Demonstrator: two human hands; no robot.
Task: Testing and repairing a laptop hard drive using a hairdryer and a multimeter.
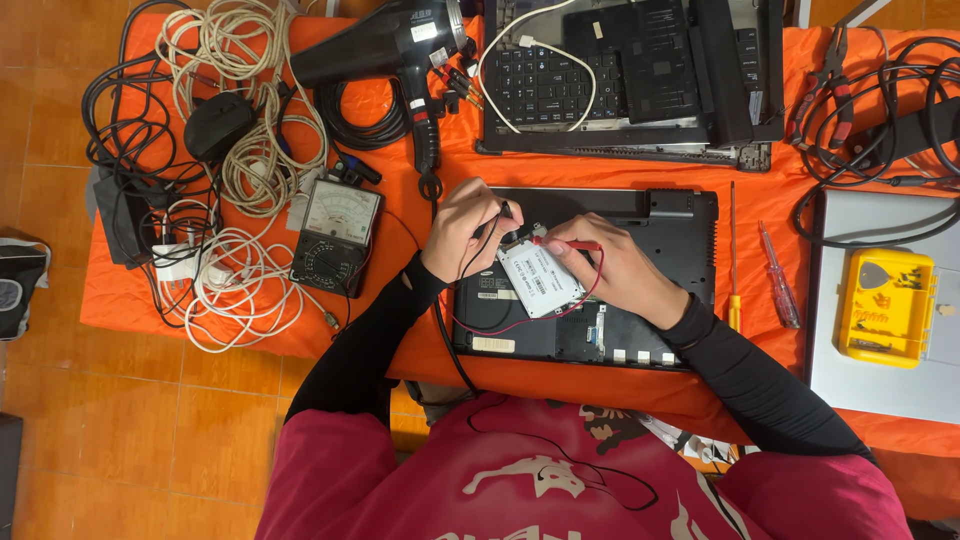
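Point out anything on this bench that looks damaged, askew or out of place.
The silver drive lies tilted across the opened black laptop base, not seated square. The left hand holds a black probe and the right hand a red probe at its top edge. White cables lie tangled at left.

Inside the left hand's (462, 228) grip, most of the black probe (503, 211) is covered by the curled fingers, so only its upper end shows. The red probe (572, 243) in the right hand's (612, 268) grip is likewise mostly buried under fingers, and both probe tips are too small to tell exactly where they touch the silver drive (540, 279). That drive's label print is too fine to make out. Below the grips, the dark laptop base (660, 225) is partly hidden by both wrists. Far above the grips, a second opened laptop (640, 70) is cut off by the top edge.
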